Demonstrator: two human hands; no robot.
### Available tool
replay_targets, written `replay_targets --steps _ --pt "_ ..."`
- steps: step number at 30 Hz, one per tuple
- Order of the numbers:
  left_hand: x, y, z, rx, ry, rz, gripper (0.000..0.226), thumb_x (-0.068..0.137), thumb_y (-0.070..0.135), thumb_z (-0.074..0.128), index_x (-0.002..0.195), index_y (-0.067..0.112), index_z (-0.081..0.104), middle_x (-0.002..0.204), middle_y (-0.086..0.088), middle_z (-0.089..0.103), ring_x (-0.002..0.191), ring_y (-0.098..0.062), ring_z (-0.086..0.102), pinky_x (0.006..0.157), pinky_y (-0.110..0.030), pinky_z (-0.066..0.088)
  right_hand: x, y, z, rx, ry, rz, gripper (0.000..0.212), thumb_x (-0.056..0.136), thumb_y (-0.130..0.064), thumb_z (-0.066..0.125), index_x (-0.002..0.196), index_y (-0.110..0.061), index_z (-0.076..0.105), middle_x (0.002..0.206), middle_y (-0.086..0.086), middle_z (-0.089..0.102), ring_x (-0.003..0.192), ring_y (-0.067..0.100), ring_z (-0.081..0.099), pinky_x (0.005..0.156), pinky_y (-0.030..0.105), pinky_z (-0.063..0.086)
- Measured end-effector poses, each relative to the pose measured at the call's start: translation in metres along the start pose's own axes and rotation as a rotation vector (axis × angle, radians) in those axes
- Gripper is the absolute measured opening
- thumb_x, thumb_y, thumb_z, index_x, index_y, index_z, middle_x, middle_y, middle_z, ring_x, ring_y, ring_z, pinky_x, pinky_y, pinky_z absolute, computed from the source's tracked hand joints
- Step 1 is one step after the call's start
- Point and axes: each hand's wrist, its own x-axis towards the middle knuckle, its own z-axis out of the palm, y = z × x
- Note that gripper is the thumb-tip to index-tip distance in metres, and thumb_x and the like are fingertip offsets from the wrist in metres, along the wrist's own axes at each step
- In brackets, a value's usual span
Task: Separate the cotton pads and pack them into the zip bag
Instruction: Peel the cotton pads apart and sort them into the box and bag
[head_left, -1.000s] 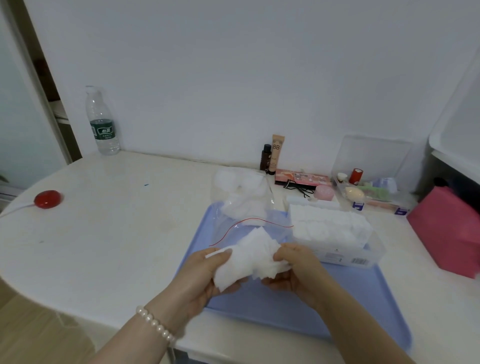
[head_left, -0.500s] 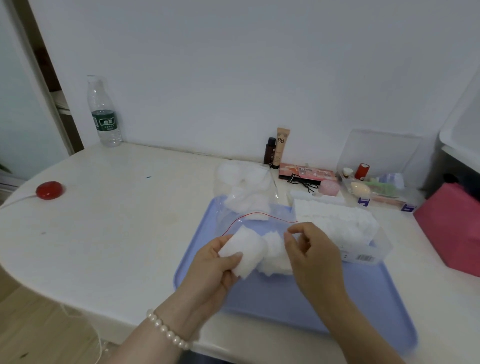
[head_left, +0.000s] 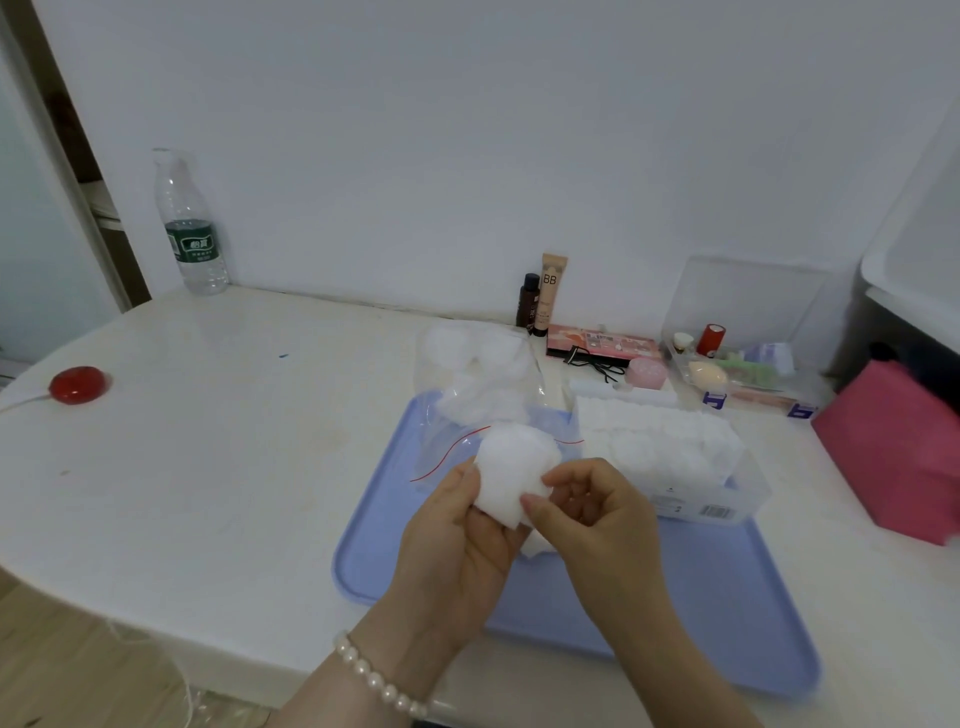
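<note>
My left hand (head_left: 457, 540) holds a stack of white cotton pads (head_left: 511, 470) above the blue tray (head_left: 727, 613). My right hand (head_left: 592, 514) has its thumb and curled fingers at the stack's right lower edge, pinching a pad there. Just behind the stack lies a clear zip bag (head_left: 483, 379) with a red seal line, its mouth toward me and several white pads inside. To the right, a clear box (head_left: 670, 462) holds a row of cotton pads.
A water bottle (head_left: 189, 228) stands at the back left, a red round object (head_left: 78, 384) on a cord at the left. Cosmetics (head_left: 545, 291), a palette, a clear organiser (head_left: 737, 374) and a pink bag (head_left: 893, 447) line the back right. The table's front edge is near my wrists.
The pads were spread loosely between both hands; now they are gathered into a compact stack in my left hand. My right hand let go, then came back to the stack's edge.
</note>
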Motion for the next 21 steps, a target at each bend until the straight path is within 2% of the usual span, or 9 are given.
replay_targets --steps 4,6,9,11,14,16,18,21 --pt "-0.0020 0.0027 0.0072 -0.036 -0.046 -0.053 0.044 0.101 0.022 0.026 0.115 -0.005 0.057 0.114 -0.026 0.064 0.098 -0.035 0.067 0.076 -0.037 0.058 0.0002 -0.0003 -0.0006 -0.053 0.033 -0.029 0.021 0.068 -0.002 0.078 0.076 -0.017 0.064 0.061 -0.009 0.054 0.052 0.003 0.044 0.052 0.012 0.038" --pt "-0.0023 0.0026 0.0076 -0.036 -0.060 -0.057 0.044 0.100 0.021 0.027 0.115 -0.006 0.058 0.115 -0.025 0.064 0.098 -0.033 0.067 0.081 -0.037 0.057 0.0010 0.0008 -0.0015 -0.072 0.057 -0.043 0.022 0.069 -0.005 0.078 0.080 -0.018 0.064 0.069 -0.002 0.053 0.054 0.004 0.044 0.053 0.012 0.038" --pt "-0.0026 0.0014 0.0067 -0.020 -0.055 -0.068 0.044 0.100 0.021 0.027 0.121 -0.006 0.055 0.120 -0.024 0.062 0.112 -0.034 0.061 0.093 -0.039 0.049 0.0015 0.0014 -0.0021 -0.077 0.078 -0.070 0.026 0.068 -0.005 0.079 0.082 -0.020 0.062 0.075 0.002 0.052 0.058 0.006 0.044 0.056 0.011 0.038" --pt "-0.0034 -0.0002 0.0061 -0.021 -0.061 -0.069 0.043 0.099 0.020 0.027 0.121 -0.005 0.054 0.120 -0.024 0.062 0.113 -0.034 0.060 0.093 -0.039 0.048 0.0013 0.0021 -0.0024 -0.084 0.092 -0.099 0.032 0.068 -0.005 0.080 0.085 -0.023 0.060 0.078 0.001 0.052 0.061 0.006 0.045 0.058 0.012 0.039" --pt "-0.0040 -0.0010 0.0053 -0.007 -0.062 -0.039 0.042 0.089 0.016 0.038 0.121 -0.006 0.053 0.113 -0.025 0.065 0.096 -0.031 0.068 0.080 -0.036 0.057 0.0021 0.0034 -0.0040 -0.174 0.118 -0.198 0.033 0.066 -0.020 0.077 0.090 -0.031 0.057 0.081 -0.005 0.050 0.067 0.009 0.047 0.062 0.012 0.039" --pt "-0.0038 -0.0022 0.0035 0.007 -0.058 -0.021 0.047 0.083 0.015 0.043 0.123 -0.008 0.051 0.113 -0.026 0.065 0.092 -0.031 0.069 0.075 -0.035 0.059 0.0030 0.0036 -0.0045 -0.232 0.122 -0.264 0.029 0.066 -0.026 0.070 0.090 -0.034 0.056 0.083 -0.009 0.049 0.071 0.011 0.047 0.063 0.012 0.037" --pt "-0.0036 -0.0033 0.0018 0.024 -0.056 -0.014 0.047 0.081 0.014 0.044 0.122 -0.009 0.051 0.113 -0.027 0.064 0.093 -0.031 0.068 0.076 -0.036 0.058 0.0049 0.0045 -0.0054 -0.249 0.111 -0.295 0.028 0.067 -0.026 0.070 0.089 -0.036 0.056 0.086 -0.013 0.049 0.073 0.010 0.047 0.063 0.011 0.037" --pt "-0.0026 -0.0053 -0.0006 0.053 -0.058 -0.006 0.046 0.080 0.012 0.045 0.120 -0.010 0.051 0.116 -0.029 0.062 0.099 -0.035 0.065 0.081 -0.039 0.055 0.0090 0.0076 -0.0092 -0.252 0.079 -0.290 0.035 0.067 -0.017 0.079 0.084 -0.037 0.055 0.086 -0.012 0.050 0.074 0.006 0.046 0.064 0.009 0.037"
